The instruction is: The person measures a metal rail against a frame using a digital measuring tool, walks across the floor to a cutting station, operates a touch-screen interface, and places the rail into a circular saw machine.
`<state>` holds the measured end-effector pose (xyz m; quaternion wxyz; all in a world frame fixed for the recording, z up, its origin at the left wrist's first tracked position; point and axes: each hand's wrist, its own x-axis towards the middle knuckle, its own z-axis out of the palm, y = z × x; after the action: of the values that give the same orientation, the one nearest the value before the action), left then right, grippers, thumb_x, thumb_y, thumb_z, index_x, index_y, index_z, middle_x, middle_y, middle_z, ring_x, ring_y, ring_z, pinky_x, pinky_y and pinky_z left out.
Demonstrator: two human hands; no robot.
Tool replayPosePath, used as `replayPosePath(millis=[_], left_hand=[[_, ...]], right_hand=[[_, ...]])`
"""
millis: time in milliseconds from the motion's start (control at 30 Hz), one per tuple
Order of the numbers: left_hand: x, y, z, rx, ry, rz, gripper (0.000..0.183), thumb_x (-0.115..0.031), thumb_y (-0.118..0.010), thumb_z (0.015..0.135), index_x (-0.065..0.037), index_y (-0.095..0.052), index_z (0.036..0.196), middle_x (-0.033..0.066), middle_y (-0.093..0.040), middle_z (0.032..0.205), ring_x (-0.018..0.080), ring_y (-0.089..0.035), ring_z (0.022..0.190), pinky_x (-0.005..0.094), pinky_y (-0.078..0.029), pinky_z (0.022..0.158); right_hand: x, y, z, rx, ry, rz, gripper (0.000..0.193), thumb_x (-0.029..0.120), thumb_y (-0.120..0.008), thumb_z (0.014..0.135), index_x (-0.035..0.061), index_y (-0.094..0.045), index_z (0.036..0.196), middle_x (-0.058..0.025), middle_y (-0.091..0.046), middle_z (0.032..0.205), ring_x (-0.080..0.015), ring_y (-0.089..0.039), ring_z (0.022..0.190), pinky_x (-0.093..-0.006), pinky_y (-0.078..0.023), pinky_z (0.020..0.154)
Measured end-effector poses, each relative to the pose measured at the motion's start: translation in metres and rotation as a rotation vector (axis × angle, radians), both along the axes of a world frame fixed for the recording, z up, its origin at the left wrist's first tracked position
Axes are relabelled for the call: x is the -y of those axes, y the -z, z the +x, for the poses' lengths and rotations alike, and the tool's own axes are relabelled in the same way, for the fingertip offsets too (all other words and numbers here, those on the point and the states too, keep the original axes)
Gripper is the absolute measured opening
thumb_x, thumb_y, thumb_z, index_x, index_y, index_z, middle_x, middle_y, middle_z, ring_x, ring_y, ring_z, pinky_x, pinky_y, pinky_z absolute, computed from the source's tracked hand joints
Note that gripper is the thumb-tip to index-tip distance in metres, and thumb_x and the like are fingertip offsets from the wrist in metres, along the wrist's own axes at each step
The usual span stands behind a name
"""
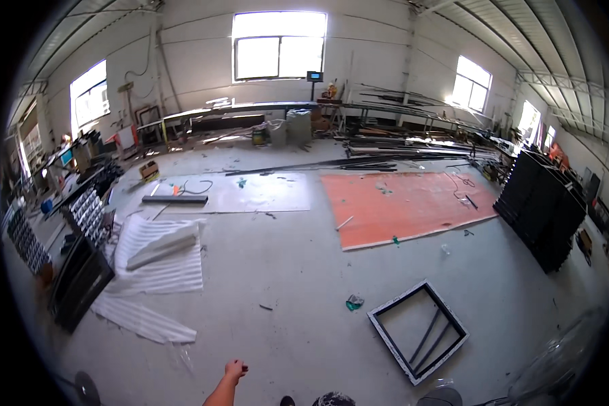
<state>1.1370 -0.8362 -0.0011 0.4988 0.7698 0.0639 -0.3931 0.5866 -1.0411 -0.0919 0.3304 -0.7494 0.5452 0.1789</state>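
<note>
- Foam (178,276): white, ribbed sheet, spread on the floor (284,257) toward its left edge, beside the dark panels (81,284). A folded length lies on top; a strip (149,320) runs from its near edge toward the person.
- Handling, as judged: light, soft and limp; likely to crease, tear at the edges and slide on the smooth floor. No stiffness to rely on.
- Recommended hold: the near right corner of the strip, or the right edge of the sheet, pinched with a good margin of material; two hands apart to keep it from sagging.
- Left hand (234,370): above the floor, fingers (242,369) bent and pointing right. Nothing is visibly grasped; whether they are fully clenched cannot be told at this size. Right hand: out of view.
- Position: foam lies ahead and to the left of the fingers, apart from them. The strip's near right corner is the closest part; clear plastic (185,356) lies just below that corner.
- Frame (391,345): on the floor, well right of the fingers, untouched.
</note>
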Motion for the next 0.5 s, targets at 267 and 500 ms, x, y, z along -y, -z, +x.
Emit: replayPosePath(millis=[267,500], left_hand=[[0.248,-0.025,0.11,-0.024,0.235,-0.161,0.022,-0.02,-0.046,0.085,-0.003,-0.054,0.097,0.0109,-0.064,0.083,0.0207,-0.064,0.075,0.0319,-0.051,0.064],[0.236,0.027,0.166,-0.255,0.228,0.282,0.039,-0.029,-0.045,0.084,-0.002,-0.051,0.112,0.0135,-0.06,0.096,0.0271,-0.059,0.088,0.0419,-0.049,0.074]], right_hand=[[0.098,-0.049,0.101,0.09,0.7,0.494,0.026,0.025,-0.052,0.078,0.0045,-0.062,0.089,-0.0135,-0.064,0.079,-0.0252,-0.062,0.066,-0.0364,-0.05,0.058],[0.321,-0.004,0.247,-0.07,0.329,0.461,0.031,0.03,-0.055,0.077,0.0038,-0.061,0.094,-0.0121,-0.065,0.082,-0.0263,-0.063,0.073,-0.037,-0.05,0.064]])
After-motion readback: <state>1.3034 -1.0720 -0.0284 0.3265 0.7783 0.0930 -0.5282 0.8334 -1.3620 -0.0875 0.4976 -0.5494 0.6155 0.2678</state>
